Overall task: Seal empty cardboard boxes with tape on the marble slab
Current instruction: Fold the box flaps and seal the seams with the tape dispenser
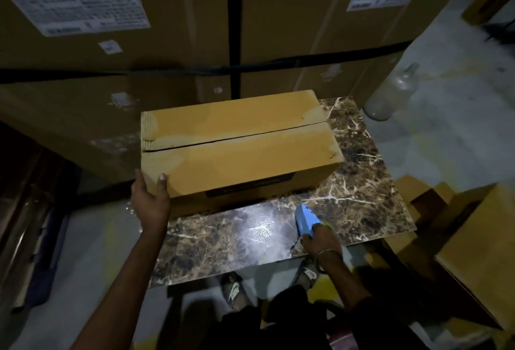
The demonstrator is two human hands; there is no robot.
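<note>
1. the cardboard box [237,149] sits on the far left part of the marble slab [362,196], its left end reaching past the slab's left edge; bare marble lies open in front of it and to its right.
2. the box's far side stands close to the big stacked cartons [139,29] bound with black straps [233,15], leaving little gap behind it.
3. the slab is dark brown marble with white veins, a bright glare near its front middle; the floor [446,126] around it is pale and stained, and the room is dim.
4. a clear glass bottle [390,96] stands on the floor beyond the slab's right far corner; more brown cartons [479,252] sit to the right of the slab.
5. the box's two top flaps are folded down, meeting at a seam that runs its length, slightly parted at the left end.
6. the left hand [150,199] grips the box's near left corner, thumb on the front face, fingers round the end.
7. the right hand [320,238] is wrapped round a blue tape dispenser [305,220] at the slab's front edge, well apart from the box.
</note>
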